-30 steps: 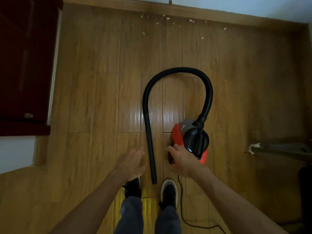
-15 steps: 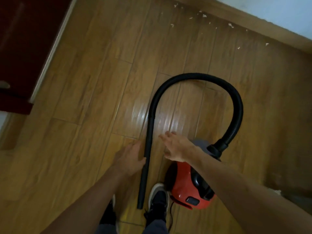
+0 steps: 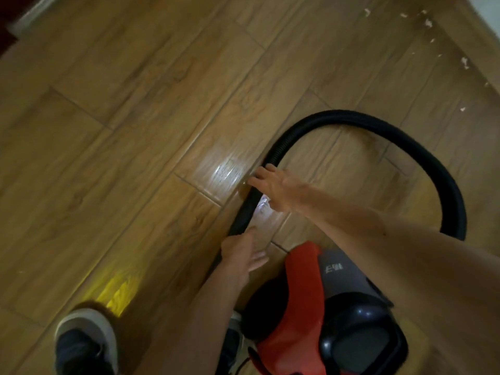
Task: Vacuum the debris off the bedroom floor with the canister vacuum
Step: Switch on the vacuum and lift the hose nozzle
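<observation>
1. Head view: a wooden plank floor (image 3: 135, 131) fills the picture. A dark red piece of furniture (image 3: 5, 28) shows at its far left corner.
2. White debris (image 3: 427, 23) lies scattered along the floor's far right edge, well apart from both hands.
3. The canister vacuum (image 3: 305, 293), red, grey and black, sits at the near right. Its black hose (image 3: 378, 120) arcs away and back round into a straight tube (image 3: 244, 212) lying between the hands.
4. A grey shoe (image 3: 84, 342) stands at the near left, beside a yellow glare patch (image 3: 119, 290).
5. The right hand (image 3: 276, 189) reaches over the tube. Its fingers (image 3: 266, 167) are stretched across it and slightly spread, not closed round it.
6. The left hand (image 3: 239, 255) covers the tube's lower part with its fingers (image 3: 258, 262) loosely straight and spread. Whether it touches the tube cannot be told.
</observation>
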